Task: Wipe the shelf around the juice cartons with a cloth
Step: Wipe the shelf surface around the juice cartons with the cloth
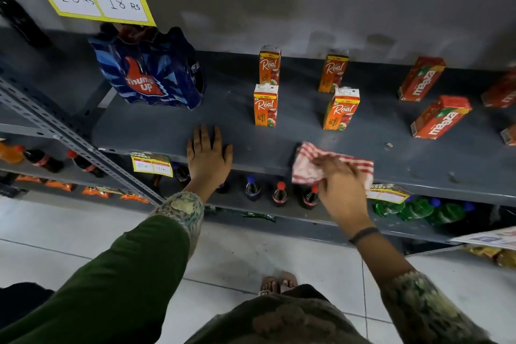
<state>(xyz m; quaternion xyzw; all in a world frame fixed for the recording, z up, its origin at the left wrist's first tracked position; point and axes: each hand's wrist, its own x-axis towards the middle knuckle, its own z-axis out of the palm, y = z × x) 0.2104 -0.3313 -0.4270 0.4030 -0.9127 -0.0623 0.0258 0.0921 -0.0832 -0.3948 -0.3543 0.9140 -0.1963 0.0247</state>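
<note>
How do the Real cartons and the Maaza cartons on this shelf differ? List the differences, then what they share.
1. The Real cartons are orange with white tops; the Maaza cartons are red.
2. Four Real cartons form a tidy two-by-two block; the Maaza cartons sit farther right, some cut off at the frame edge.

Shared: all stand on the same grey shelf, spaced apart.

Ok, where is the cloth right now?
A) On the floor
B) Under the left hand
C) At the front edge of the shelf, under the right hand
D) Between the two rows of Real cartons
C: the red-and-white cloth lies at the front edge of the shelf under the right hand, in front of the Real cartons, while the left hand rests flat and bare on the shelf.
</note>
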